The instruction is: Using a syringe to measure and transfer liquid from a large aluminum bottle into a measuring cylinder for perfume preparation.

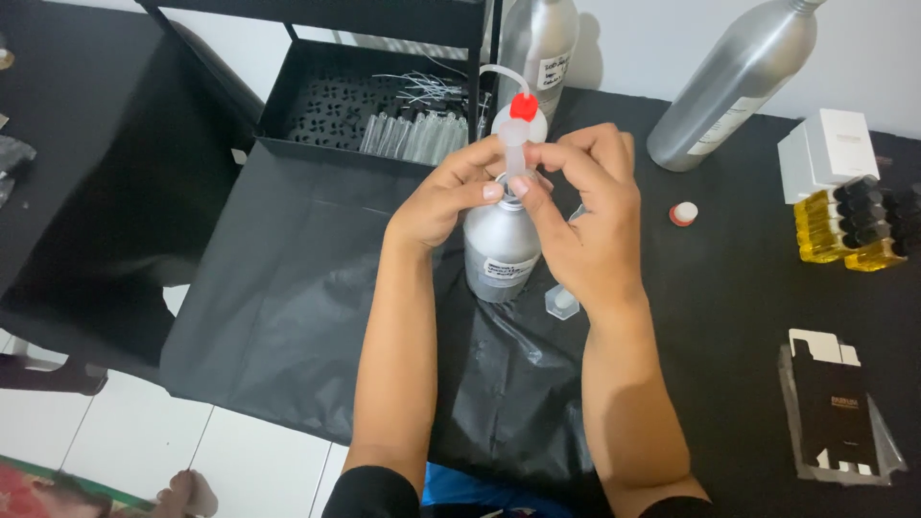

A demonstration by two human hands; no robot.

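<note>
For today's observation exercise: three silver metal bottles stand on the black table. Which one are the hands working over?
The small silver metal bottle at the centre, under both hands; the left hand and right hand pinch a clear tube at its mouth. The two taller bottles stand untouched behind.

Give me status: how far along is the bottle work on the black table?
Done: several yellow-filled bottles with black caps stand at the right edge. In hand: left hand and right hand pinch a clear tube at the neck of a small silver bottle. Left: a small clear bottle stands uncapped beside it.
</note>
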